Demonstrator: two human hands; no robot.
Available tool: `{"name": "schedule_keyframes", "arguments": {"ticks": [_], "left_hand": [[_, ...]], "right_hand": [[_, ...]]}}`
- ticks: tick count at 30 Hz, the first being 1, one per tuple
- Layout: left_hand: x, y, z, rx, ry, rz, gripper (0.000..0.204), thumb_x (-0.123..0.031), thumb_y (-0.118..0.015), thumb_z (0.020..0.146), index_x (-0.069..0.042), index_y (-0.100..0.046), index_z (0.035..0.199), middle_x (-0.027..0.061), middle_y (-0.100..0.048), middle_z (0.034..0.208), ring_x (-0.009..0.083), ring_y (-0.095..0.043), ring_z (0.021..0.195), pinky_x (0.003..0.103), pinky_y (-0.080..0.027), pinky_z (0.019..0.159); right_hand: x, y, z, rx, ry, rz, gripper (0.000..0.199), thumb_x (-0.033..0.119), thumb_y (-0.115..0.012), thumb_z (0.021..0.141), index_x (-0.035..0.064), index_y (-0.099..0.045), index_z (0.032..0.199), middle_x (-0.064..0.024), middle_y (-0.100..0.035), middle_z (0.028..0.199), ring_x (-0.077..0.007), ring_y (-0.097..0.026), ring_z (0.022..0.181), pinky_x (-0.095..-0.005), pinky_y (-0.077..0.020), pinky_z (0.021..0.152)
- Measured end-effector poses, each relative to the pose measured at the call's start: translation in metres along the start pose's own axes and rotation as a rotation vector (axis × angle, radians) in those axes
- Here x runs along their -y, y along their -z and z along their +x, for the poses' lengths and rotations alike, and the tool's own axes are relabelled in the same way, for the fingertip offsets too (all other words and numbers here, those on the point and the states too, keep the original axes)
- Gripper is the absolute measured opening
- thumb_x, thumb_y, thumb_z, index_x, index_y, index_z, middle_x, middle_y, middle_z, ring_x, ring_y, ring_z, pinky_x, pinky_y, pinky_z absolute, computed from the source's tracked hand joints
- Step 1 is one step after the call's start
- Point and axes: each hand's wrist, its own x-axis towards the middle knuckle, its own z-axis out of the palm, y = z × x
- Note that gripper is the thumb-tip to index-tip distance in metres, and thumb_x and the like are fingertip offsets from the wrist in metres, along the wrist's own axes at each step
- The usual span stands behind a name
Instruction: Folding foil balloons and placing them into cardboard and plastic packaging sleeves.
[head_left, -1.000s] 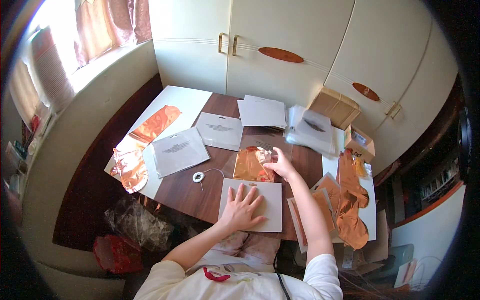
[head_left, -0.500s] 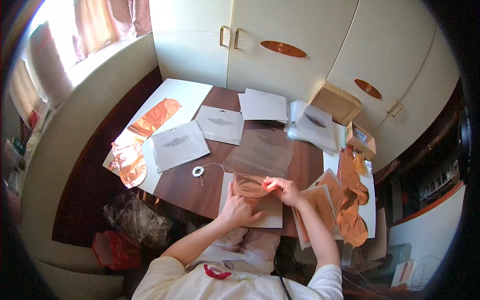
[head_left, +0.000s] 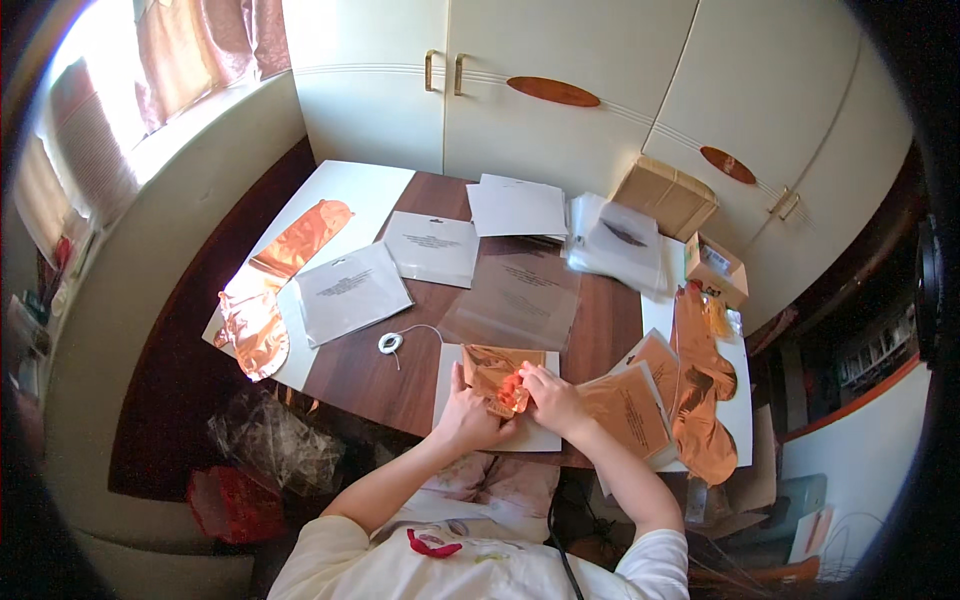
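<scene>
A folded copper-coloured foil balloon (head_left: 487, 366) lies on a white card (head_left: 543, 436) at the table's near edge. My left hand (head_left: 470, 417) rests on the foil from the left, its index finger stretched along the foil's left edge and its thumb pointing right. From the right, my right hand (head_left: 553, 400) is closed, pinching a crumpled, orange-glinting part of the foil between thumb and fingers. The two hands are close together over the card. The undersides of the fingers are hidden.
Printed clear packets (head_left: 352, 293) lie at left. A white ribbon spool (head_left: 390, 343) is nearby. Flat foil balloons lie at left (head_left: 303, 238) and right (head_left: 703, 390). Packed copper packets (head_left: 628, 410) are beside my right forearm. Clear sleeves (head_left: 618, 245) and cardboard boxes (head_left: 665, 195) stand at the back right.
My right hand has moved down and left, bringing the foil's edge over toward my left hand. The foil is more crumpled under the fingers. The view has shifted slightly.
</scene>
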Motion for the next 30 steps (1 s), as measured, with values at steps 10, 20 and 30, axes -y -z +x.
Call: {"name": "schedule_keyframes", "arguments": {"ticks": [10, 20, 30], "left_hand": [[-0.001, 0.007, 0.001, 0.013, 0.032, -0.048, 0.045, -0.041, -0.057, 0.075, -0.017, -0.061, 0.113, 0.0083, -0.061, 0.114, 0.0273, -0.052, 0.114, 0.064, -0.016, 0.103], [0.073, 0.054, -0.002, 0.011, 0.129, 0.435, 0.041, -0.020, -0.058, 0.079, 0.003, -0.058, 0.112, 0.0155, -0.051, 0.125, 0.0306, -0.043, 0.123, 0.046, -0.032, 0.103], [0.039, -0.005, 0.049, 0.250, -0.125, 0.142, 0.072, -0.055, -0.035, 0.091, 0.000, -0.033, 0.137, 0.0170, -0.033, 0.143, 0.0325, -0.029, 0.134, 0.048, -0.018, 0.109]], "right_hand": [[0.024, -0.003, -0.007, -0.151, -0.001, -0.042, 0.028, 0.003, -0.049, 0.080, 0.0036, -0.060, 0.106, -0.0155, -0.060, 0.110, -0.0301, -0.058, 0.107, -0.0394, -0.0448, 0.095], [0.029, -0.001, -0.007, -0.233, 0.046, -0.099, 0.019, 0.009, -0.054, 0.081, 0.0031, -0.065, 0.095, -0.0103, -0.063, 0.093, -0.0267, -0.061, 0.101, -0.0377, -0.0478, 0.091], [0.030, 0.001, -0.008, -0.175, 0.074, -0.212, 0.009, 0.011, -0.055, 0.077, 0.0058, -0.062, 0.076, -0.0094, -0.064, 0.091, -0.0236, -0.063, 0.094, -0.0323, -0.0519, 0.081]]}}
